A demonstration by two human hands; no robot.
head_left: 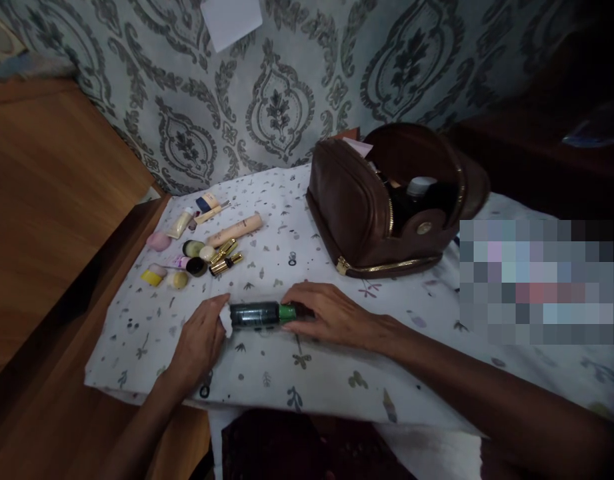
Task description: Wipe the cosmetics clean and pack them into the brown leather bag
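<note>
A dark bottle with a green cap lies sideways in front of me, just over the cloth. My right hand grips it at the cap end, thumb and fingers on either side. At the other end, my left hand is closed on a crumpled white tissue pressed against the bottle's base. To the right behind the bottle stands a brown cosmetic bag, unzipped, with a white-capped container and dark items inside.
Several cosmetics lie at the left: a peach tube, gold lipsticks, a cream tube, a pink sponge and small jars. A patterned cloth covers the table. Behind is a patterned wall; a blurred-out patch covers the right.
</note>
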